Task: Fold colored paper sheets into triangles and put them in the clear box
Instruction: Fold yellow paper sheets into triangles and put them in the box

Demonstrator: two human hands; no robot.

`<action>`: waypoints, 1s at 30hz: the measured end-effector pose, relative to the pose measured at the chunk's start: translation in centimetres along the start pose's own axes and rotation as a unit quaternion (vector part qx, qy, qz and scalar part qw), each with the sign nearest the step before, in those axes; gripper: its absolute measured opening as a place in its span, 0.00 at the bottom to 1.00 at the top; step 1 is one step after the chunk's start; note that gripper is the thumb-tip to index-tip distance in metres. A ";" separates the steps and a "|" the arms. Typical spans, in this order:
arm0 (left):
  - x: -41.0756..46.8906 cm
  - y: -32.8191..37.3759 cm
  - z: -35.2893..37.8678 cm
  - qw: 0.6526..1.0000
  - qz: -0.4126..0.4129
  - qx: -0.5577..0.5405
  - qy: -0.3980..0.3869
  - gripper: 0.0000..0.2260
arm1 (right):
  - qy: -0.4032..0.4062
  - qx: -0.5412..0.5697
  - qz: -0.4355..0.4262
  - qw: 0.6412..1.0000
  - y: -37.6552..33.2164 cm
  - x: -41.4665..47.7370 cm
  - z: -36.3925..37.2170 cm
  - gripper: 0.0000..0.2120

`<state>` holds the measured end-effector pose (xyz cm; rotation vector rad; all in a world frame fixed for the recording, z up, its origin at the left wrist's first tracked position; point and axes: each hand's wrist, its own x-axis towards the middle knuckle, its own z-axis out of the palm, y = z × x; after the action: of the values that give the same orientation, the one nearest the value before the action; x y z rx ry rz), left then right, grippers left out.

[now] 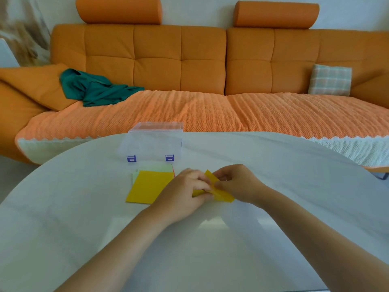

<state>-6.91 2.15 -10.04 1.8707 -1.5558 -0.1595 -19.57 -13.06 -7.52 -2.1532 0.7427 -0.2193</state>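
Note:
A yellow paper sheet (219, 189) lies partly folded on the white table (273, 165), between my two hands. My left hand (185, 192) pinches its left part with curled fingers. My right hand (237, 182) pinches its upper right part. To the left lies a small stack of paper sheets (149, 186), yellow on top, pale green and a red edge beneath. The clear box (154, 142) with two purple latches stands behind the stack, with its lid on and nothing visible inside.
An orange sofa (189, 70) runs along the far side of the table, with a green cloth (96, 89) and a checked cushion (330, 80) on it. The table's rounded far edge curves just behind the box.

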 end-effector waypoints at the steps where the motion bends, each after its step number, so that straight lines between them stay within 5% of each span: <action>1: 0.1 0.1 0.0 1.000 -0.016 -0.011 0.022 0.01 | 0.005 0.000 -0.012 1.000 -0.1 -0.1 0.1 0.06; 8: 0.5 0.4 -0.5 0.970 -0.168 -0.162 0.068 0.03 | 0.030 0.063 -0.041 0.997 -0.5 -0.9 0.3 0.04; 15: 0.5 0.7 -0.5 0.955 -0.185 -0.200 0.117 0.04 | 0.005 0.098 -0.014 0.995 -1.3 -1.1 0.2 0.20; 19: 0.3 1.0 -0.5 0.949 -0.197 -0.196 0.147 0.12 | 0.033 0.083 -0.024 0.996 -1.5 -1.0 0.4 0.07; 30: 0.0 0.5 0.1 0.964 -0.165 -0.113 0.177 0.13 | 0.033 0.036 -0.047 0.998 -1.5 -1.3 1.3 0.11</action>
<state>-7.38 2.06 -9.80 1.8429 -0.9399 -0.1352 -19.47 -10.73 -7.08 -2.1222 0.6621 -0.3619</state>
